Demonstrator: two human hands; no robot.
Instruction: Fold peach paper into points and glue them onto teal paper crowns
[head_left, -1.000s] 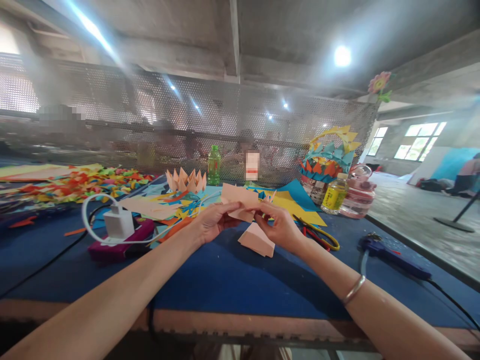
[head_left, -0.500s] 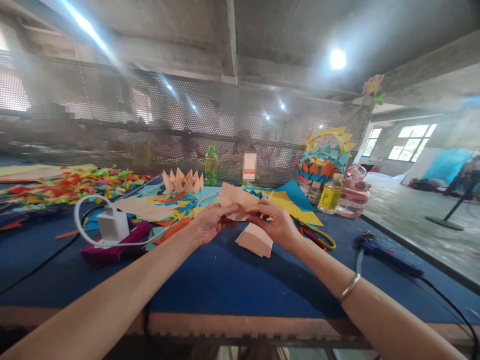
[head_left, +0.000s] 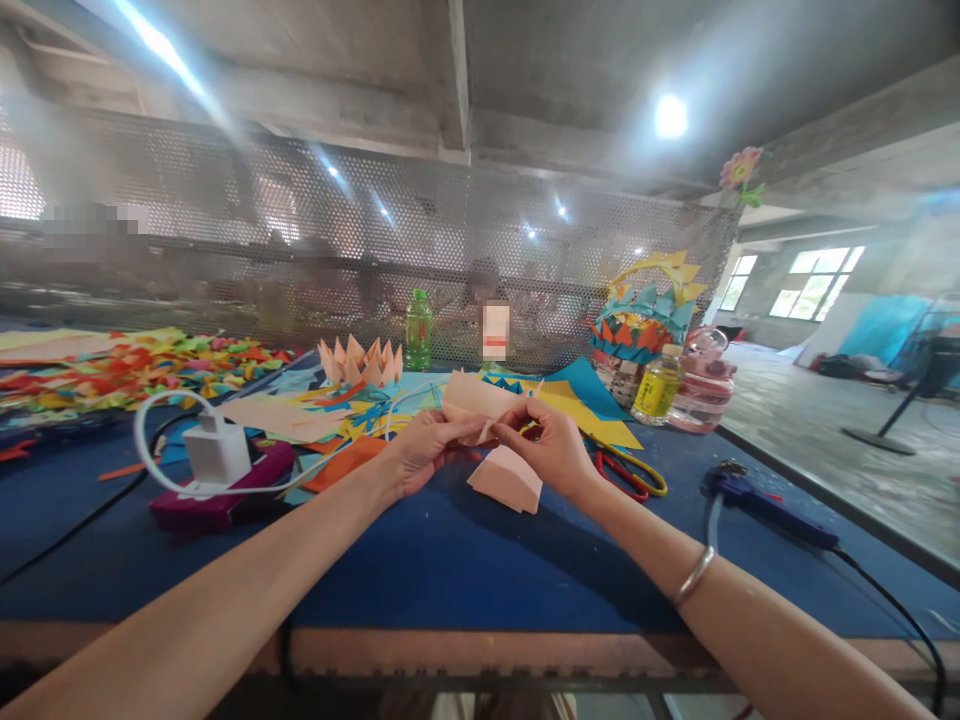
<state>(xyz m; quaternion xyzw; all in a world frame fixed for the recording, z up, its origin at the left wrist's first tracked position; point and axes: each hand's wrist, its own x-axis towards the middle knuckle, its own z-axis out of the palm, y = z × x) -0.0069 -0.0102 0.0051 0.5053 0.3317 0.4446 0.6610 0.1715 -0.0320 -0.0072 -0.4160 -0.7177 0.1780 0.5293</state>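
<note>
Between my hands, above the blue tabletop [head_left: 420,580], is a peach sheet of paper [head_left: 476,395] with its lower edge bent. My left hand [head_left: 429,448] pinches its left side between thumb and fingers. The fingers of my right hand [head_left: 546,440] are closed on the lower right edge, close to my left thumb. Just below lies a small stack of peach paper pieces [head_left: 508,482], partly under my right hand's fingers. Behind and to the left stands a pointed ring of folded peach paper [head_left: 361,362].
Scissors with red and yellow handles [head_left: 630,475] lie right of my hands. A glue gun [head_left: 772,515] is farther right. On the left are a purple power strip [head_left: 217,500] with a white charger [head_left: 217,450] and many paper scraps [head_left: 150,370]. Bottles and a paper basket [head_left: 645,310] stand behind.
The lower edge of the peach sheet is bent up more, and my right fingers have moved slightly left along it. The whole view has shifted a little.
</note>
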